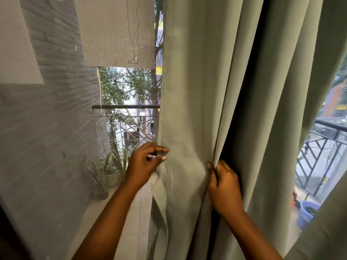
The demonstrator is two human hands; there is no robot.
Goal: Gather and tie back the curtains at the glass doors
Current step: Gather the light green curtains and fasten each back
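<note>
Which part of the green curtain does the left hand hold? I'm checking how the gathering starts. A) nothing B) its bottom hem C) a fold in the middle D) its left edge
D: the left hand pinches the left edge of the green curtain, while the right hand grips a fold further right.

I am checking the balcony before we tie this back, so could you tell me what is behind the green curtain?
Past the green curtain edges show a balcony railing, a blue bucket at right, and potted plants at left. Whatever lies directly behind the fabric gripped by the left hand and right hand is hidden.
</note>
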